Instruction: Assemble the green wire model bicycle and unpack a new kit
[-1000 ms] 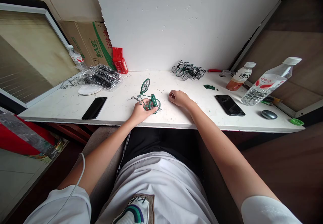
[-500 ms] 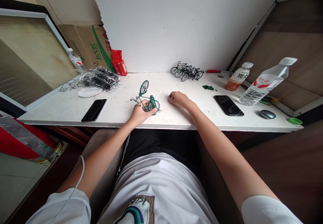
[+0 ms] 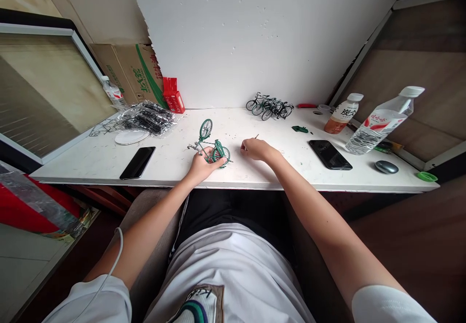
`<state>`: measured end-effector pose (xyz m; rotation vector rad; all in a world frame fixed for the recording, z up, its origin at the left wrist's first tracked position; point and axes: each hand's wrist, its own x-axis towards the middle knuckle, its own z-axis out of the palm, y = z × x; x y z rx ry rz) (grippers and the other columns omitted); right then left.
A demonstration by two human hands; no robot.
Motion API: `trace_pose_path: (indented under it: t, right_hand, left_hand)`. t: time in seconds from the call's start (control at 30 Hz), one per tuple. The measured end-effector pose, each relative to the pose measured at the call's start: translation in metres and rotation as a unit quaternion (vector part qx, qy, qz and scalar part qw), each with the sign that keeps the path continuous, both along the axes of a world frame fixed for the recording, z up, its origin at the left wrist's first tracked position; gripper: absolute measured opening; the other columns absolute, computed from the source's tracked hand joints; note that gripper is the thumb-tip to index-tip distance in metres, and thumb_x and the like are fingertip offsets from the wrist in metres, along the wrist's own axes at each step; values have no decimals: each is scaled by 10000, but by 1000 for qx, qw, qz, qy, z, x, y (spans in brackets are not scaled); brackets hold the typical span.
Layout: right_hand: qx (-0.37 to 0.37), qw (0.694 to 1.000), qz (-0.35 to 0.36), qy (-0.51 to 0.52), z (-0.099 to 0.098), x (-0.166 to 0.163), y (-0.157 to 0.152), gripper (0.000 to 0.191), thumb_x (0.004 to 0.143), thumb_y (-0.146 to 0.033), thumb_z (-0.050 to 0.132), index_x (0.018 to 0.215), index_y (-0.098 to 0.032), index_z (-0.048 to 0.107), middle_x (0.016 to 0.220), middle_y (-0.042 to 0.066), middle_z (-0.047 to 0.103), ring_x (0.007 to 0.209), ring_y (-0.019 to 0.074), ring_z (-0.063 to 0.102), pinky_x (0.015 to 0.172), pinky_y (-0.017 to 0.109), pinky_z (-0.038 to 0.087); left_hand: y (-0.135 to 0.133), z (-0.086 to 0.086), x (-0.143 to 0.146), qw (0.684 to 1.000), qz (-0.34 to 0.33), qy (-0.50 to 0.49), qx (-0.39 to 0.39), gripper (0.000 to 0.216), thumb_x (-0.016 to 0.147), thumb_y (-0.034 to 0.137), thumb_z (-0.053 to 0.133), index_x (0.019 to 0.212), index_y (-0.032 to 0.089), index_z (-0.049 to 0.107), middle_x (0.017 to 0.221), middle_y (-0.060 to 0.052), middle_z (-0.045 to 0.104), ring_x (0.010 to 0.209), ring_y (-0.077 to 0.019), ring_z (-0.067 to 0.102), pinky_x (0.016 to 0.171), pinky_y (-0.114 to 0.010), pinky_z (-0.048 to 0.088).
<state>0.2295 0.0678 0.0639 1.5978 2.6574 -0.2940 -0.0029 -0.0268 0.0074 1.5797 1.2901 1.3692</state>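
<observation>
My left hand (image 3: 204,167) is closed around the rear part of a small green model bicycle (image 3: 217,147), just above the table near its front edge. The bicycle is tilted, with its front wheel (image 3: 206,128) pointing up and away and its handlebar to the left. To the right of it, apart from the bicycle, my right hand (image 3: 255,149) is low over the table with its fingers pinched together. A thin stick-like thing (image 3: 257,136) pokes out above the knuckles; most of it is hidden by the hand.
Several model bicycles (image 3: 271,106) stand at the back of the white table (image 3: 174,167). Green plastic parts (image 3: 299,129), a black phone (image 3: 330,154), two bottles and a mouse (image 3: 386,167) lie rightward. Leftward are another phone (image 3: 137,162), bagged black parts (image 3: 149,117) and a red box (image 3: 174,94).
My right hand has shifted slightly left and down, and the thin thing shows more above its knuckles. My left hand keeps its grip on the bicycle. The whole view has tilted slightly.
</observation>
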Motion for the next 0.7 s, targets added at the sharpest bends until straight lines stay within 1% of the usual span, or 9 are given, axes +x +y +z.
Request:
trace_pose_path:
  t: [0.07, 0.13, 0.27, 0.37, 0.5, 0.6, 0.67, 0.7]
  right_hand:
    - [-8, 1000, 22, 7, 2, -5, -5, 199, 1052, -244, 564, 1102, -185, 748, 1244, 190, 792, 995, 322, 748, 755, 359, 488]
    - [-8, 998, 45, 37, 3, -8, -8, 178, 1056, -220, 541, 1082, -189, 715, 1201, 173, 793, 943, 283, 729, 736, 334, 463]
    - [-8, 983, 89, 160, 5, -10, -12, 174, 1092, -208, 438, 1116, -196, 610, 1037, 117, 769, 824, 215, 648, 755, 306, 458]
    - [-22, 958, 119, 259, 6, -11, -14, 180, 1122, -237, 350, 1133, -207, 526, 959, 76, 711, 804, 195, 591, 780, 306, 474]
    - [-71, 921, 146, 353, 6, -18, -21, 157, 1153, -326, 324, 1095, -248, 448, 812, -9, 574, 742, 172, 515, 738, 285, 469]
    - [-114, 885, 176, 415, 6, -27, -29, 234, 1168, -452, 334, 1080, -259, 431, 734, -50, 493, 664, 158, 466, 663, 269, 439]
    - [-109, 867, 201, 442, 7, -33, -35, 262, 1160, -492, 371, 1086, -252, 448, 711, -61, 482, 633, 150, 447, 640, 266, 417]
    - [-94, 864, 211, 448, 7, -36, -37, 261, 1153, -490, 396, 1089, -246, 463, 710, -61, 491, 630, 147, 446, 640, 266, 410]
  left_hand:
    - [2, -2, -1, 1000, 1, -16, -6, 397, 776, 477, 933, 979, 189, 748, 967, -68, 802, 862, -209, 747, 786, -324, 630]
    - [4, -4, -2, 1000, 6, -28, -7, 416, 770, 496, 934, 984, 189, 752, 976, -74, 805, 865, -214, 750, 792, -334, 636]
    - [7, -3, -3, 999, 29, -45, 0, 444, 755, 532, 940, 972, 188, 761, 984, -85, 813, 870, -222, 754, 805, -344, 632]
    - [6, 1, -2, 996, 43, -74, -5, 470, 713, 535, 967, 955, 184, 767, 958, -84, 815, 831, -218, 746, 790, -350, 628]
    - [3, 7, -1, 994, 45, -102, -5, 489, 660, 502, 1005, 953, 184, 775, 965, -79, 819, 848, -224, 747, 808, -360, 628]
    - [2, 7, -2, 994, 36, -104, -3, 494, 629, 455, 1030, 958, 181, 784, 962, -74, 816, 857, -223, 741, 800, -350, 613]
    - [3, 5, -3, 993, 26, -113, -1, 496, 611, 428, 1043, 951, 177, 784, 951, -71, 811, 842, -218, 733, 786, -342, 601]
    - [4, 4, -4, 992, 20, -121, -1, 497, 607, 414, 1047, 955, 176, 784, 955, -71, 810, 844, -217, 731, 790, -341, 598]
